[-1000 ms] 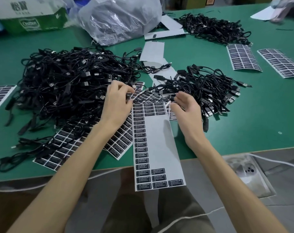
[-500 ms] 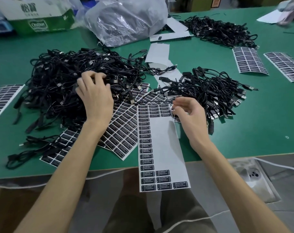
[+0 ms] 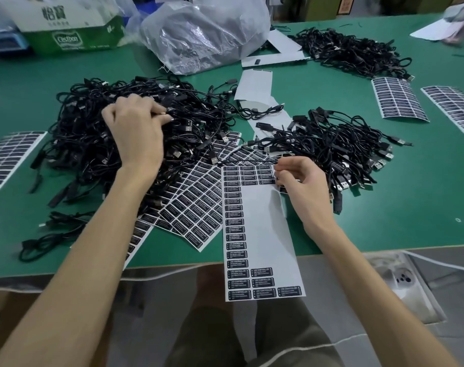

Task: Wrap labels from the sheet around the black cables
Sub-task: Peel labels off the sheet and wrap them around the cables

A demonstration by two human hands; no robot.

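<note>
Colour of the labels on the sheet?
Labels black with white text; sheet pale grey. Head view.

Green table [image 3: 424, 202], black cable heaps [image 3: 79, 144], label sheets [image 3: 260, 229]; clear plastic bag [image 3: 204, 35], green-white carton [image 3: 74, 30]

Light: bright, overhead; my right hand [image 3: 302, 186] shadows the label sheet [image 3: 260, 234] softly; plastic bag [image 3: 207, 35] glares at twelve o'clock; edges bowed, one-o'clock corner blurred.

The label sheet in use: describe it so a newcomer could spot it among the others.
Find the near edge of the green table, about mid-picture. The label sheet overhangs that edge, its top by the right hand. Unlike the full sheets beside it, it is mostly bare white backing, labels left only down its left column and at both ends.
</note>
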